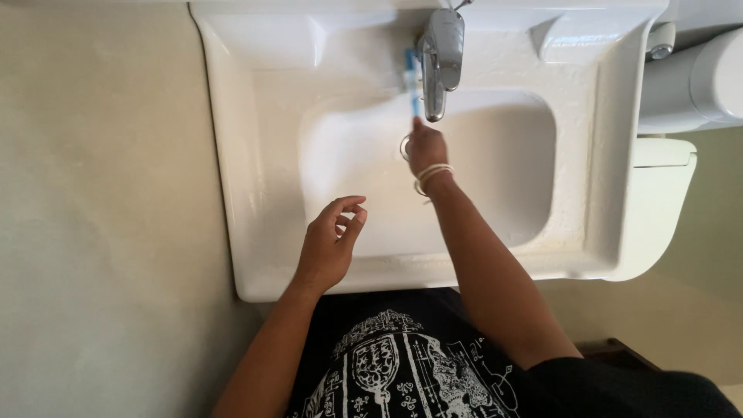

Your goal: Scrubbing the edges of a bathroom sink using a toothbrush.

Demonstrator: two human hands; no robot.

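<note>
- Right hand (426,147): reaching over basin of white sink (255,193), fingers closed around lower end of a blue-and-white toothbrush (412,81); pale cord bracelet (431,176) looped at wrist.
- Toothbrush: upright in view, running from the fist toward back of sink, upper part just left of chrome faucet (439,58), close beside spout; touching or not, cannot tell. Bristle end blurred, not resolved.
- Left hand (331,244): hovering above near-left part of basin, holding nothing; fingers loosely curled, thumb and forefinger tips near each other, palm open toward basin. Well apart from right hand.
- Drain ring (405,147): partly hidden behind right hand, at basin centre.
- Faucet: single-lever type, mounted at back centre of sink, spout pointing down toward basin. Water flow not discernible.
- Sink: rectangular, wall-mounted look, shallow recessed ledges at both back corners.
- Right of sink: white toilet cistern (696,77) with chrome push button (660,51), just beside sink edge.
- Left of sink: plain beige floor (101,209).
- Bottom of view: dark shirt (402,364) with white printed pattern, close against front rim of sink.
</note>
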